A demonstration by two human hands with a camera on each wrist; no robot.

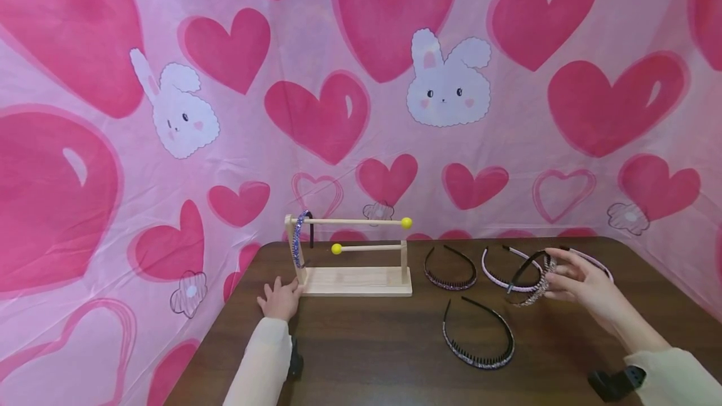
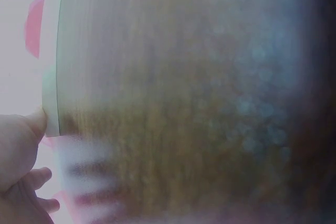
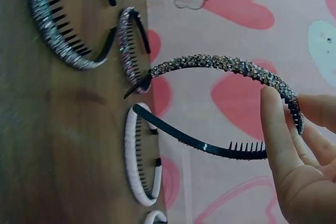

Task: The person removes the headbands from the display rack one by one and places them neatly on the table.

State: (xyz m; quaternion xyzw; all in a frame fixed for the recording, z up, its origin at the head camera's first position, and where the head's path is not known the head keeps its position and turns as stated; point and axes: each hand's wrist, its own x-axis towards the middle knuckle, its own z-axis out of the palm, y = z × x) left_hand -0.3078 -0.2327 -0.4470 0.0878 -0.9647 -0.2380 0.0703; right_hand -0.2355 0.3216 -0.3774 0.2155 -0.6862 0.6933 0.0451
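Observation:
My left hand (image 1: 280, 299) rests beside the wooden stand (image 1: 355, 282), fingers spread, with its thumb against the left end of the base. A glittery blue-purple headband (image 1: 297, 240) hangs from the stand's upper rod at its left end. Above the right part of the table, my right hand (image 1: 589, 287) pinches a black toothed headband (image 3: 220, 63) covered in brownish-silver sparkle. In the right wrist view, thumb and fingers grip this headband near one side of its curve, its two tips pointing away from the palm.
On the table (image 1: 372, 349) lie a silver glitter headband (image 1: 479, 362), a dark purplish one (image 1: 451, 285) and a pale pink one (image 1: 496, 277). Another pale headband (image 1: 595, 262) is partly behind my right hand. The stand's lower rod (image 1: 372, 247) ends in a yellow ball.

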